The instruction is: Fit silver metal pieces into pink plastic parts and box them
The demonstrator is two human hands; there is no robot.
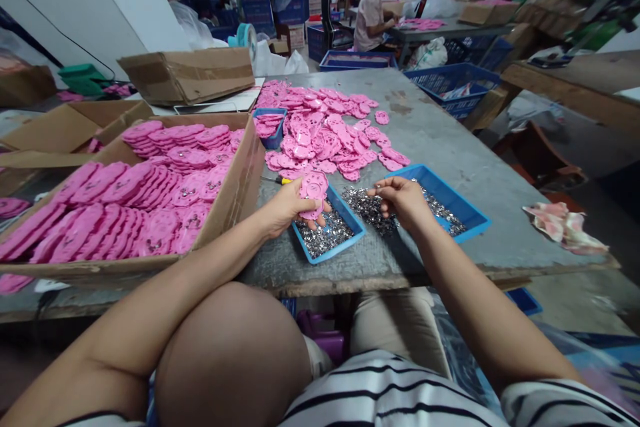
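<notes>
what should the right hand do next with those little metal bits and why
Probably carry one small metal piece across to the pink part. The left hand holds that part up over the near blue tray, while the right hand has its fingertips pinched just above the loose metal pieces on the table. Whether it already grips one is too small to tell.

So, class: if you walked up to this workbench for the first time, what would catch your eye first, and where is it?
The pink plastic pieces dominate: a loose heap at the middle of the grey table, and more stacked in rows in the cardboard box on the left. In front, the left hand holds one pink piece above a blue tray of small metal parts, while the right hand picks at the loose metal parts.
</notes>
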